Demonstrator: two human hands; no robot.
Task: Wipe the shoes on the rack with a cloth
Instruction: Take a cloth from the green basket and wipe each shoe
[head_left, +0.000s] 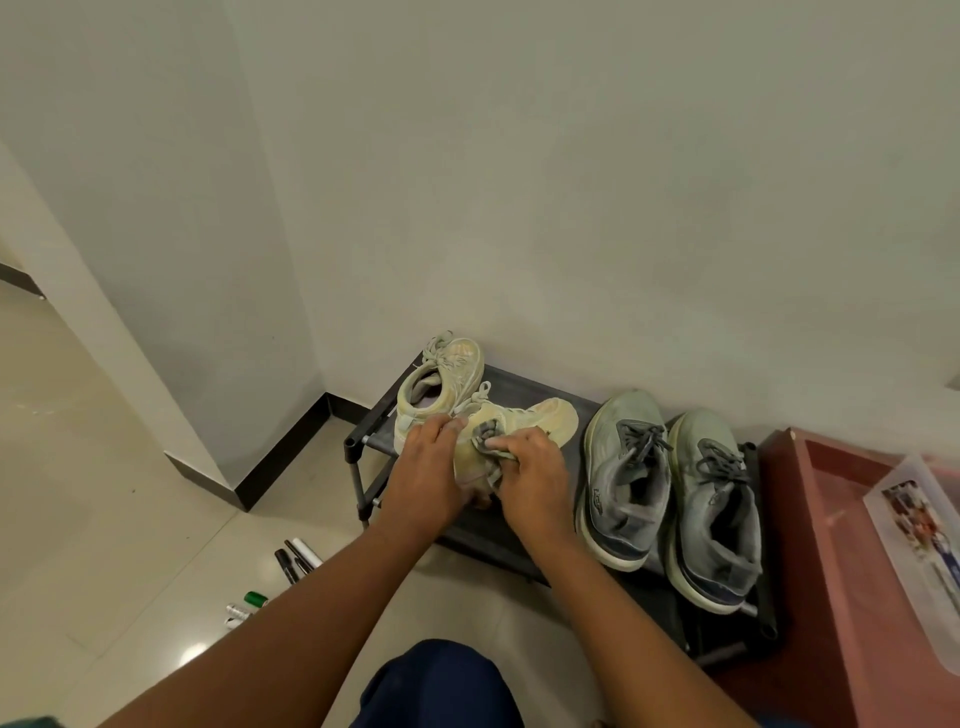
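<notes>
A low black shoe rack (524, 387) stands against the wall. On its left end sit two cream sneakers: one (441, 382) at the back, and a nearer one (540, 418) lying on its side. My left hand (426, 470) grips the heel end of the nearer cream sneaker. My right hand (535, 478) holds a small grey cloth (488, 441) bunched against that sneaker's side. Two grey sneakers (626, 478) (714, 509) stand side by side on the right half of the rack, toes toward the wall.
A reddish wooden piece of furniture (831, 545) with a clear plastic box (924, 540) on it stands right of the rack. Markers (296, 558) and small thread spools (247, 605) lie on the tiled floor at the left. My knee in blue cloth (441, 686) is below.
</notes>
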